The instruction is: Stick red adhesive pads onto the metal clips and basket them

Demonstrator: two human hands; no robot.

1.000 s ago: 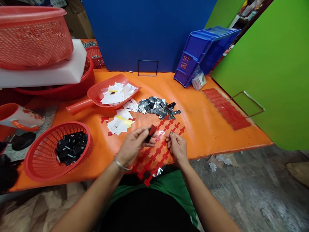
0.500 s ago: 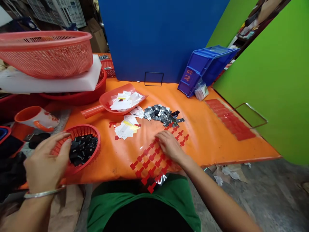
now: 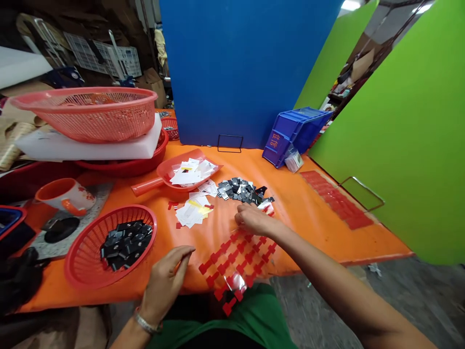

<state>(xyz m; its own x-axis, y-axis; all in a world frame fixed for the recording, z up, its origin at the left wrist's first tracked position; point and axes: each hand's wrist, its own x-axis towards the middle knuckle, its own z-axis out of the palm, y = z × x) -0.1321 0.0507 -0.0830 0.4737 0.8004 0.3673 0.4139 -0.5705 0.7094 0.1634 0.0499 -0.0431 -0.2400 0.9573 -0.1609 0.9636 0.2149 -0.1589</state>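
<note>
A clear sheet with rows of red T-shaped pieces (image 3: 241, 264) lies over the table's front edge, partly hanging above my lap. My right hand (image 3: 254, 219) is over its upper part with the fingers curled; what they hold, if anything, is hidden. Just beyond lies a pile of small black and silver plates (image 3: 240, 189). To the left of the sheet, my left hand (image 3: 167, 278) has thumb and forefinger drawn together at the tips; nothing between them can be made out. Beside it stands a red basket (image 3: 78, 261) partly filled with black pieces (image 3: 125, 245).
A red scoop (image 3: 165, 169) holds white paper slips, with more slips (image 3: 192, 212) in front. At left stand a mug (image 3: 69, 194) and a large red colander (image 3: 109, 118) on white foam. A blue bin (image 3: 283, 138) leans near the blue panel (image 3: 250, 68). Red strips (image 3: 336, 198) lie at right.
My left hand has moved right, from over the basket to beside the sheet, its fingertips closing together. My right hand is nearer the sheet's top end. The view has tilted up.
</note>
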